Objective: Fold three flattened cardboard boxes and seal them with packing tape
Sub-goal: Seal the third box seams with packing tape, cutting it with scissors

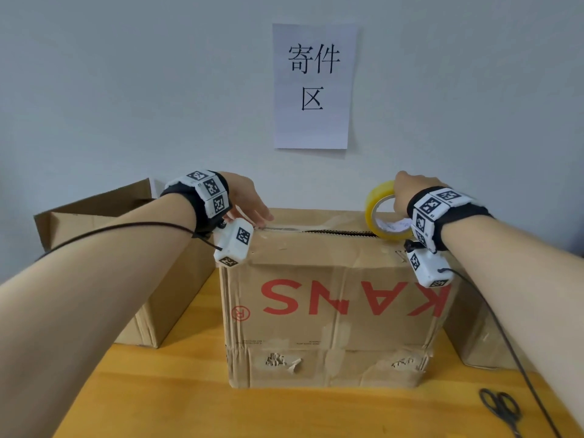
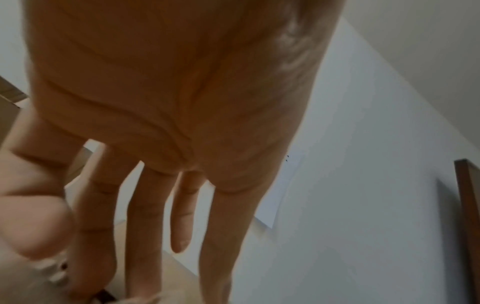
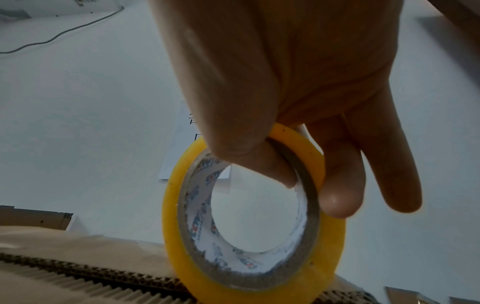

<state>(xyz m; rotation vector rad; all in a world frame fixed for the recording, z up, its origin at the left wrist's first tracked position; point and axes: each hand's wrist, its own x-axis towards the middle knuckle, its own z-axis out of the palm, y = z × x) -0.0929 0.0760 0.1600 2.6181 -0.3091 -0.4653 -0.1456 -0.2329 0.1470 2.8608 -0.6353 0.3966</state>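
Fingers (image 2: 145,216) of your left hand (image 1: 249,200) lie straight on the cardboard box (image 1: 331,298) on the bench (image 1: 189,406), while your right hand (image 1: 407,188) pinches the tape roll (image 1: 384,210) upright on the box's top seam.

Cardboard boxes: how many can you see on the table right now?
3. The KANS box stands at centre, an open box behind-left, and a third box shows partly behind-right. Others may be hidden.
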